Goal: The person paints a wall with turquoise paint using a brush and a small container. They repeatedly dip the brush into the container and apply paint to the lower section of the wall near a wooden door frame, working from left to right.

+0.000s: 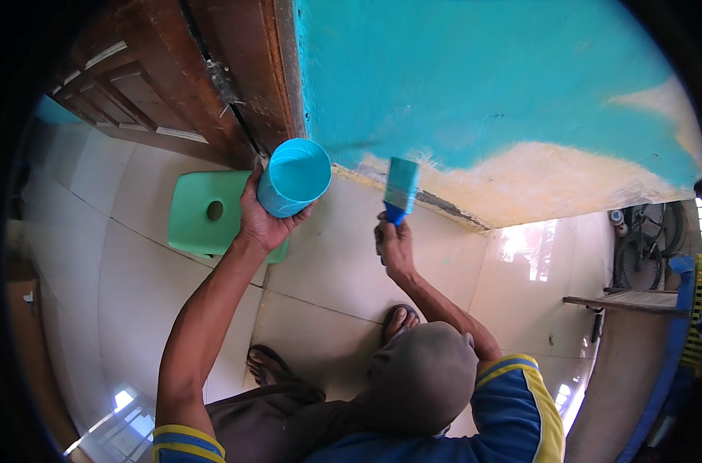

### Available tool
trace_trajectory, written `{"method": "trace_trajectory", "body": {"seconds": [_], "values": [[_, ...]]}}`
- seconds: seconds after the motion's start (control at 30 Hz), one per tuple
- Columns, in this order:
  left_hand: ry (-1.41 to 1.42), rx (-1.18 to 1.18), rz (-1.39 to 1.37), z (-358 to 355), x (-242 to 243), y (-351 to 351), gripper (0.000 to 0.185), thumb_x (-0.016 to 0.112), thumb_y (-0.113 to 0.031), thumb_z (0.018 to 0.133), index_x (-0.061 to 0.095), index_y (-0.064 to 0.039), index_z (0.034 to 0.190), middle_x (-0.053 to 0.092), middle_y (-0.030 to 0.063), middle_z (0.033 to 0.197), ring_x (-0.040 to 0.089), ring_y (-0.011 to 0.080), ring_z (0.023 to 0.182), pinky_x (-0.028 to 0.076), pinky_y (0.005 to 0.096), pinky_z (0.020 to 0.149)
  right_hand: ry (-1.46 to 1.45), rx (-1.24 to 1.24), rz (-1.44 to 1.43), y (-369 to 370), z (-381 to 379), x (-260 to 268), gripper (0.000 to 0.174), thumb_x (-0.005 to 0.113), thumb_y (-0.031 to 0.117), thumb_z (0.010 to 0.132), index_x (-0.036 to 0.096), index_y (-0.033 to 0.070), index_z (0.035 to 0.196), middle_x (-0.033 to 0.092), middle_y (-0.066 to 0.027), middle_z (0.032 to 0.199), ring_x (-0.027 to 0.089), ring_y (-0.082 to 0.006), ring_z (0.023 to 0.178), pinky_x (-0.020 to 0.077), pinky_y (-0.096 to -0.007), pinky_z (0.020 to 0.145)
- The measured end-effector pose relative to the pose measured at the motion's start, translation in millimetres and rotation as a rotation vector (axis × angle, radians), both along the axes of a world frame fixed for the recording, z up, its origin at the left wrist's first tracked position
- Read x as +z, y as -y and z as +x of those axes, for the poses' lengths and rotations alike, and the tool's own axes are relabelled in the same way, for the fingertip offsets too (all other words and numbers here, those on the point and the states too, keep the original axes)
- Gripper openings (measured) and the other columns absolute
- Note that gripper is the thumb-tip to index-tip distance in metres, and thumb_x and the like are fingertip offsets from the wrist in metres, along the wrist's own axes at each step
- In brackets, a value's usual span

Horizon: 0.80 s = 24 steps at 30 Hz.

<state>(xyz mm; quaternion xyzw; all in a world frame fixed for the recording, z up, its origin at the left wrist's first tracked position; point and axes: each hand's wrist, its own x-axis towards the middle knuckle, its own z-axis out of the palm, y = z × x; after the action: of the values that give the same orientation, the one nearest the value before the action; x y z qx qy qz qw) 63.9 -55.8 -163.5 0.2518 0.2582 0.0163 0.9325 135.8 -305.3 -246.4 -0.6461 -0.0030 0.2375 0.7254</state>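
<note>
My left hand [265,223] grips a light blue plastic tub [293,178] from below and the side; turquoise paint lies inside it. A flat paintbrush [401,185] with a blue handle stands bristles up in my right hand [396,246], its bristles coated in turquoise. The brush is to the right of the tub, apart from it, in front of the lower part of the wall [478,75]. That wall is turquoise above, with a bare, yellowish patch [536,179] along its lower edge.
Below the tub, a green plastic stool [200,202] stands on the tiled floor [322,272]. A brown wooden door [154,87] is at upper left. At the right are a bicycle [640,254] and a wooden bench or table [634,301]. My sandalled feet are on the tiles.
</note>
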Motion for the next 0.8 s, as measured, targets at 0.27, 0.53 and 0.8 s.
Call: {"method": "trace_trajectory", "body": {"seconds": [0.27, 0.53, 0.8], "values": [[0.048, 0.034, -0.047, -5.2, 3.3, -2.8, 0.076, 0.04, -0.068, 0.091, 0.048, -0.005, 0.132, 0.063, 0.0187, 0.112, 0.068, 0.0342, 0.089, 0.06, 0.037, 0.064, 0.175, 0.156, -0.527, -74.7, -3.0, -83.8, 0.026, 0.047, 0.026, 0.098, 0.051, 0.001, 0.103, 0.061, -0.0196, 0.076, 0.059, -0.0338, 0.069, 0.0463, -0.0455, 0.063], [0.024, 0.017, -0.057, 2.5, 0.5, -0.7, 0.071, 0.041, -0.065, 0.091, 0.048, -0.008, 0.133, 0.063, 0.017, 0.114, 0.067, 0.0364, 0.089, 0.06, 0.0382, 0.064, 0.101, -0.197, -0.482, -26.0, 29.7, -136.4, 0.025, 0.052, 0.026, 0.095, 0.058, 0.002, 0.103, 0.059, -0.0086, 0.075, 0.056, -0.0177, 0.065, 0.0453, -0.0358, 0.057], [0.207, -0.065, -0.1, 11.5, -15.6, -11.7, 0.079, 0.05, -0.057, 0.09, 0.038, 0.002, 0.141, 0.054, 0.0261, 0.124, 0.062, 0.0378, 0.102, 0.061, 0.0401, 0.074, -0.131, -0.597, -0.683, 149.6, 61.3, -161.7, 0.019, 0.047, 0.029, 0.093, 0.05, 0.01, 0.094, 0.045, -0.0019, 0.059, 0.042, -0.0143, 0.039, 0.034, -0.0315, 0.034]]}}
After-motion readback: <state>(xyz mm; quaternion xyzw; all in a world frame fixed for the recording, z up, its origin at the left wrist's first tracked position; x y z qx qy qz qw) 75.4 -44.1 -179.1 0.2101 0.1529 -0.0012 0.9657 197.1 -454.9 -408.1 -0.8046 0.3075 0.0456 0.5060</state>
